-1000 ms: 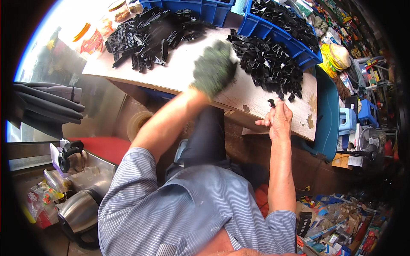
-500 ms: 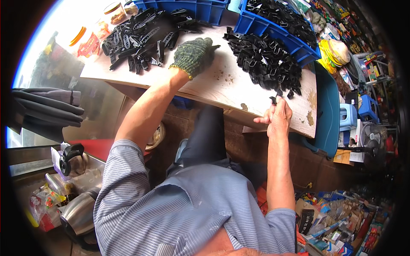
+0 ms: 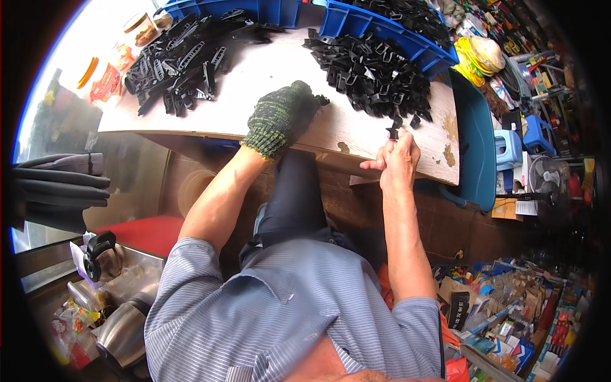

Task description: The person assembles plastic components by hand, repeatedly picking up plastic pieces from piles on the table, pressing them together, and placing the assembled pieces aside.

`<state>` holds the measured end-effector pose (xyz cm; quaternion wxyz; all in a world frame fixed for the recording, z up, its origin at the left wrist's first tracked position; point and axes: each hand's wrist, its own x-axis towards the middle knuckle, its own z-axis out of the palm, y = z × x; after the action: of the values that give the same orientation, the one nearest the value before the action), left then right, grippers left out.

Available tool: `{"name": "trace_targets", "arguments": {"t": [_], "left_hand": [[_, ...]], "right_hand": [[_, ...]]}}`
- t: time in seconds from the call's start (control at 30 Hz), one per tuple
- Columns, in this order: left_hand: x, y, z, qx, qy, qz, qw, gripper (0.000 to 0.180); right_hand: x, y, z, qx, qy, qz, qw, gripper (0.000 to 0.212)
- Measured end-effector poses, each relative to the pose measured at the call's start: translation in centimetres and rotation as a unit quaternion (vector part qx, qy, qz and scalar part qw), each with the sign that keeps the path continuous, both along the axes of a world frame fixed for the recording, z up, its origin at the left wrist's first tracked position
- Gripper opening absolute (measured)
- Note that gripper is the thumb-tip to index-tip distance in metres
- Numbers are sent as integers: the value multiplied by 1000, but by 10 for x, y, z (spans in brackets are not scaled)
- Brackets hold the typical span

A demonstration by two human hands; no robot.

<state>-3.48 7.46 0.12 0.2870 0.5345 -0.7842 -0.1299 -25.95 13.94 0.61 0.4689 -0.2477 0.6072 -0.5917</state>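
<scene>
Left hand (image 3: 280, 118), gloved, pulled back from the far pile toward the near worktop (image 3: 267, 70) edge, now flat, palm down, grip holding nothing visible. Right hand (image 3: 398, 159) unmoved at edge, grip pinched on small black clip (image 3: 393, 133), just below loose black clip heap (image 3: 372, 76).

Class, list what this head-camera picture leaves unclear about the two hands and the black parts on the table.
- Left hand, head view: the glove hides its fingers, so whether they hold a part is unclear.
- Small black part in the right hand: too small to tell its shape.
- Blue bins: cut off by the top edge.
- Right-hand pile: single pieces blur together.
</scene>
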Motion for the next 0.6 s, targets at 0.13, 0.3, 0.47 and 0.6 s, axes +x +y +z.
{"name": "trace_targets", "arguments": {"t": [0.13,0.3,0.47,0.6], "left_hand": [[-19,13,-21,136,316,-111,932,17],[-62,37,-20,244,390,-178,870,18],[-79,39,-25,234,415,-184,860,20],[-83,37,-33,146,396,-208,883,21]], "right_hand": [[4,0,-1,-1,1,-28,1000,29],[-8,0,-23,-38,-10,-62,997,33],[-8,-3,-43,-58,26,-81,995,33],[-2,-3,-51,-76,23,-91,993,34]]}}
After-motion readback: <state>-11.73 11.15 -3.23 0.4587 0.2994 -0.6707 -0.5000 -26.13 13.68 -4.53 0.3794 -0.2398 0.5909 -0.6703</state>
